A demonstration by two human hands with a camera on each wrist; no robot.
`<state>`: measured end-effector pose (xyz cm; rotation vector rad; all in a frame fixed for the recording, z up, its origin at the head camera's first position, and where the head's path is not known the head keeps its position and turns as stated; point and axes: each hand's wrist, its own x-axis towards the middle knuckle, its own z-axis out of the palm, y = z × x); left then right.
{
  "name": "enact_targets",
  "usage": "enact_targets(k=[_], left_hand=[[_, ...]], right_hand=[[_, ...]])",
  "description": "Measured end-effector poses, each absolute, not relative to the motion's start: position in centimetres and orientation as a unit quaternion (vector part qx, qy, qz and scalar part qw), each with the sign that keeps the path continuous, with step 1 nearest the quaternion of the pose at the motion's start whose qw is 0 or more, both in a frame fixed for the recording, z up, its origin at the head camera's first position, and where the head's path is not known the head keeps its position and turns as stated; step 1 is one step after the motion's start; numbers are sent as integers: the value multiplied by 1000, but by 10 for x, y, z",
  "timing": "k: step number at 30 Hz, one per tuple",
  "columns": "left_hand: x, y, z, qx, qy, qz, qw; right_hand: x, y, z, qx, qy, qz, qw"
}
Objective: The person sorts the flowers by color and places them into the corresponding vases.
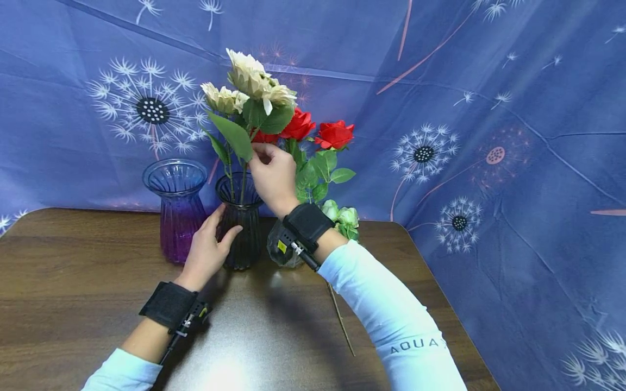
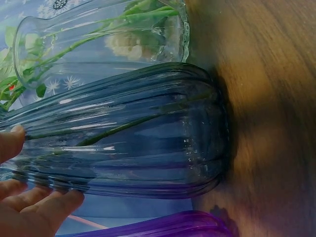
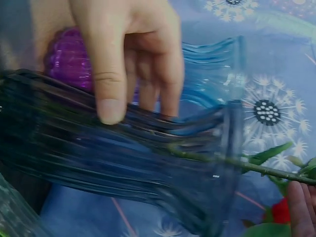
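A dark ribbed glass vase (image 1: 243,239) stands upright on the table. My left hand (image 1: 207,250) holds its left side, thumb in front and fingers along the wall. Above the rim, my right hand (image 1: 275,176) pinches the stem of a cream artificial flower (image 1: 249,76), whose stem (image 3: 271,171) runs down through the vase's mouth. A second cream flower (image 1: 222,99) also rises from this vase. Through the dark glass, stems (image 2: 118,129) show inside. The right fingertips (image 3: 301,207) appear at the edge of the right wrist view.
Left of the dark vase stands a blue-to-purple glass vase (image 1: 178,228). A clear glass vase (image 2: 101,39) is on its right, partly behind my right wrist. Red roses (image 1: 335,134) and pale green-white flowers (image 1: 348,218) are there too. A stem (image 1: 342,320) extends over the wooden table (image 1: 73,293).
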<state>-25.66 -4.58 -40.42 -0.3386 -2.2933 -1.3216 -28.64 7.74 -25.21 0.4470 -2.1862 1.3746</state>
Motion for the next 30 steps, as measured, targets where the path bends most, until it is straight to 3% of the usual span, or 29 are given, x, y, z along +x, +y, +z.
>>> enact_targets(k=[30], left_hand=[[-255, -47, -405, -125, -837, -481, 230]], right_hand=[[-300, 76, -282, 122, -873, 454, 129]])
